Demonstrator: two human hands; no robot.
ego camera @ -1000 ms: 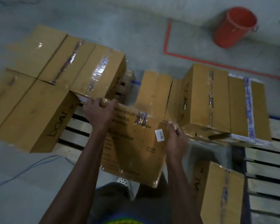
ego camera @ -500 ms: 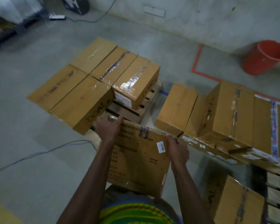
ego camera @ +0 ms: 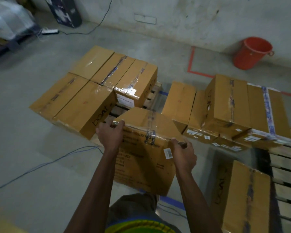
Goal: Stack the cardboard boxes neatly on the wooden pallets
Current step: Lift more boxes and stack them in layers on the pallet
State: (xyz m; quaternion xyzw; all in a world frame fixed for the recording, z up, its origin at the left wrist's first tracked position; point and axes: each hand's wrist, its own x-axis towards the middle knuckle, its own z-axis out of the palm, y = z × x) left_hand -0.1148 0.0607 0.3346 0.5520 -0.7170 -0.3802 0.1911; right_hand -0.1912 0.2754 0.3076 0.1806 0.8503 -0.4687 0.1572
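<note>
While the left hand [ego camera: 110,135] and right hand [ego camera: 183,153] clamp the carried carton's [ego camera: 146,148] top near corners, it hangs just before the left pallet's [ego camera: 152,96] vacant corner (slats exposed). Recommend setting it flush against the "boAt" box [ego camera: 89,111].

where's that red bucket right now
The red bucket stands on the floor at the upper right of the head view, against the wall, just beyond the red floor tape and behind the right-hand boxes.
</note>
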